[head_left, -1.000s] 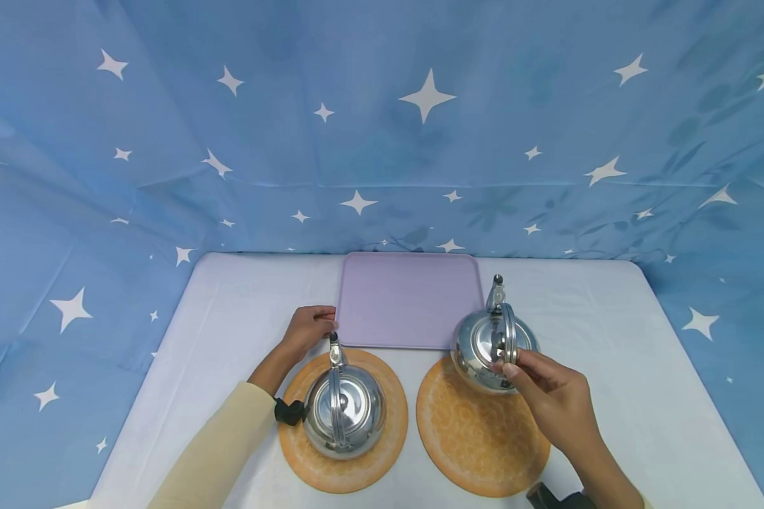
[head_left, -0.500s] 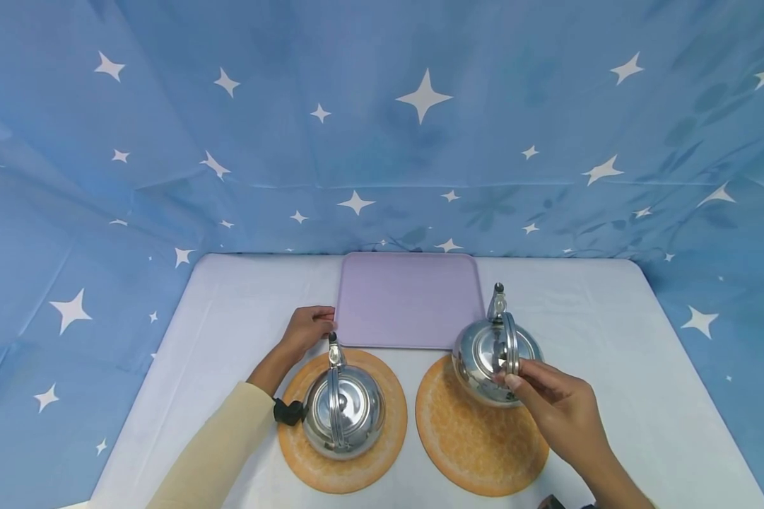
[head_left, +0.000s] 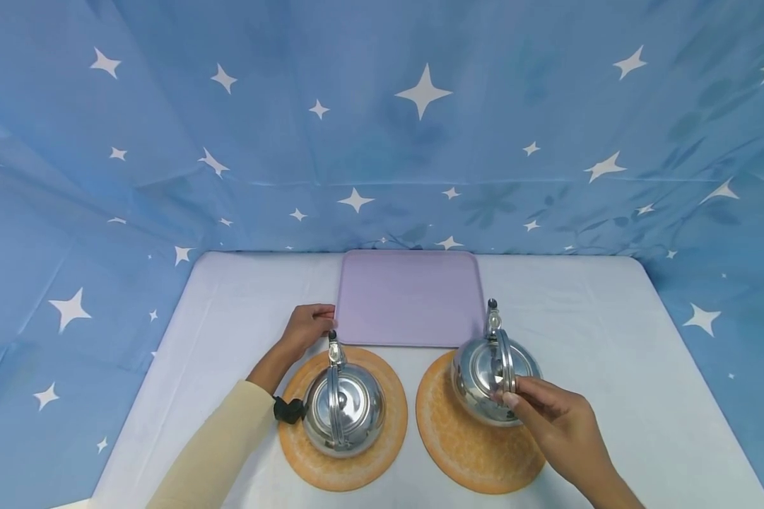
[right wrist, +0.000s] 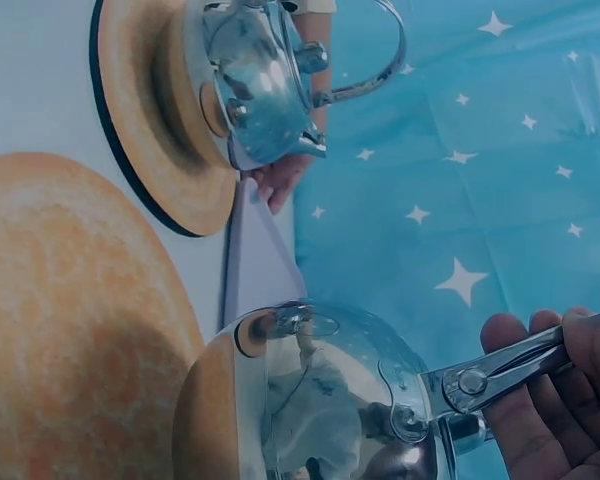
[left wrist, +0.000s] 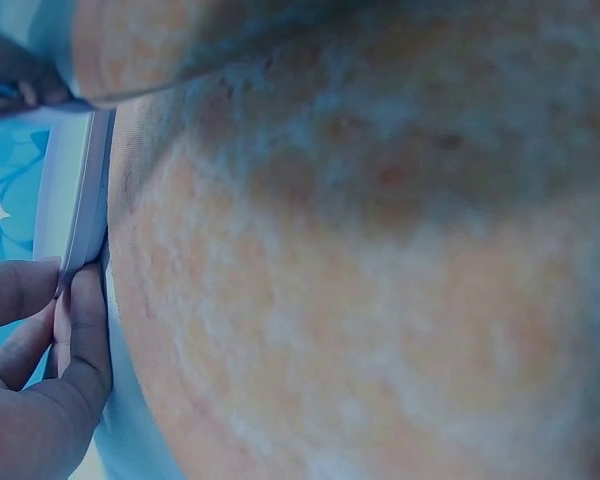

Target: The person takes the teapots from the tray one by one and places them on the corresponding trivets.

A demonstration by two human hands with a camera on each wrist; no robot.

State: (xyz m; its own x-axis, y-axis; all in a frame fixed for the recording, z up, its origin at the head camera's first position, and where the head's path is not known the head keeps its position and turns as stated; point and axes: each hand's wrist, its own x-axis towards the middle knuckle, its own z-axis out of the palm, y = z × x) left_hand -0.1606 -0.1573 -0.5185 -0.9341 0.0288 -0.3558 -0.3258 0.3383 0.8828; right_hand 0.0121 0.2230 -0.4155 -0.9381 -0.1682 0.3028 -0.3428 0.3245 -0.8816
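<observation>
In the head view my right hand grips the upright handle of a shiny steel kettle, its spout pointing to the back. This kettle hangs above the right round orange-brown mat; the right wrist view shows its body apart from the mat. My left hand pinches the left edge of a lilac tray near its front corner, with thumb and fingertips at the rim in the left wrist view. A second steel kettle stands on the left round mat, beside my left forearm.
A white cloth covers the table. Behind and at the sides hangs a blue curtain with white stars. The left kettle's spout comes close to my left fingers. Both mats lie just in front of the tray.
My right hand has drawn its kettle toward the front, away from the tray and further over the right mat. The left hand, the tray and the left kettle stay put.
</observation>
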